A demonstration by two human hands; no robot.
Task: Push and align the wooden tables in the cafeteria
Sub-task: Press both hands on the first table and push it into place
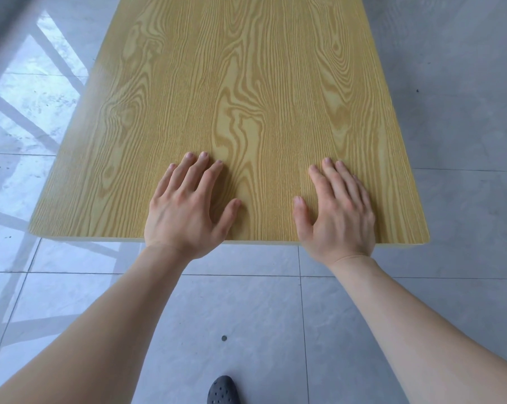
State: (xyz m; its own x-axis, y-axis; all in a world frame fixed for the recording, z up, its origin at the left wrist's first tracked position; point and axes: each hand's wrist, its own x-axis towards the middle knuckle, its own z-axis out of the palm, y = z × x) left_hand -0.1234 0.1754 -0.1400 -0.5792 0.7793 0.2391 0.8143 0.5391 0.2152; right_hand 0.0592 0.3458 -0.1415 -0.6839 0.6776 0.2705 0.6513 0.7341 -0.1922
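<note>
Yellow-grained wood is filling the upper view — a wooden table [246, 97] is standing on a grey tiled floor [450, 199], its near edge crossing just ahead of the person. Both hands are lying flat and open on that near edge, palms down, gripping nothing: the left hand [185, 211] left of centre, the right hand [338, 214] beside it, fingers spread. Below — a dark perforated clog [223, 390] is showing on the tiles.

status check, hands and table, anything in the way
Left hand and right hand flat, palms down on the near edge of the wooden table. Tabletop bare. Tiled floor around it shows nothing in the way.
</note>
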